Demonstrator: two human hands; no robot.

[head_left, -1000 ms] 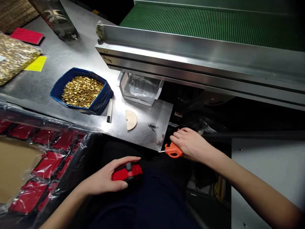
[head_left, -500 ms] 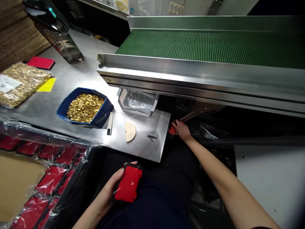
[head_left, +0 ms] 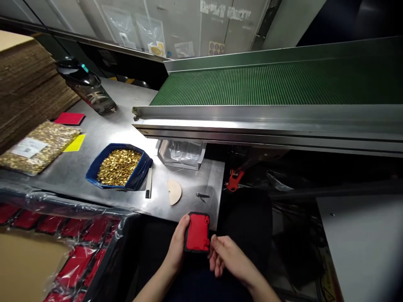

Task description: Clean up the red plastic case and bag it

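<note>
A red case with a black border [head_left: 197, 232] is held above the lap, just off the table's front edge. My left hand [head_left: 178, 245] grips its left side, thumb on the upper left corner. At the case's lower right corner is my right hand [head_left: 225, 256], thumb and index finger pressed together and the other fingers curled; whether they pinch something small is too fine to make out. A red-handled tool [head_left: 234, 180] lies beyond the table's right edge. Nail clippers [head_left: 202, 195] and a pale half-round disc [head_left: 174, 192] lie on the metal table [head_left: 189, 178].
A blue bin [head_left: 92, 172] of gold-coloured small parts, a cutter [head_left: 149, 183], a bottle [head_left: 94, 94] and a filled bag [head_left: 40, 147] are on the table. A green conveyor [head_left: 239, 86] crosses behind. Wrapped red cases [head_left: 75, 266] fill a box at lower left.
My right hand has left the red-handled tool and come to the case. My left hand has raised the case and turned it more upright. The head view has shifted, showing more of the back wall.
</note>
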